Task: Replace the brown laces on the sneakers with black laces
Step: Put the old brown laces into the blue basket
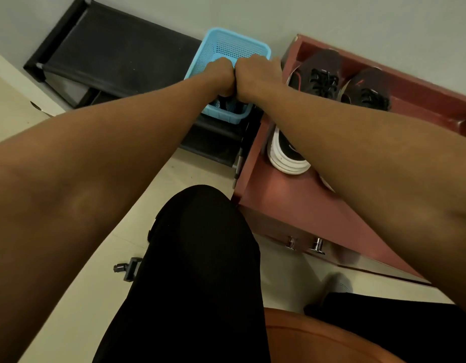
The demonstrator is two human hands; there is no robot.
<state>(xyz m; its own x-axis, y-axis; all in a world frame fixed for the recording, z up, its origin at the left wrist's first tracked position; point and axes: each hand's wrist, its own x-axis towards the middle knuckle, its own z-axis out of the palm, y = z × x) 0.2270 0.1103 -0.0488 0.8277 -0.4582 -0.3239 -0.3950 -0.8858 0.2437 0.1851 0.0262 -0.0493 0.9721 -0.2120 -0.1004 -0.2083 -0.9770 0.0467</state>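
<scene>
My left hand and my right hand meet knuckle to knuckle inside a light blue mesh basket. Both have their fingers curled downward, and their tips are hidden. A dark strand, apparently a black lace, shows between and just below the two fists. To the right, a pair of dark sneakers with black laces stands on a red-brown cabinet top. In front of that pair, a white-soled sneaker lies partly under my right forearm, with its laces hidden.
The basket sits on a black shoe rack against a grey wall. My black-trousered knee fills the lower middle. A small black clip-like part lies on the pale floor. Two metal knobs stick out of the cabinet front.
</scene>
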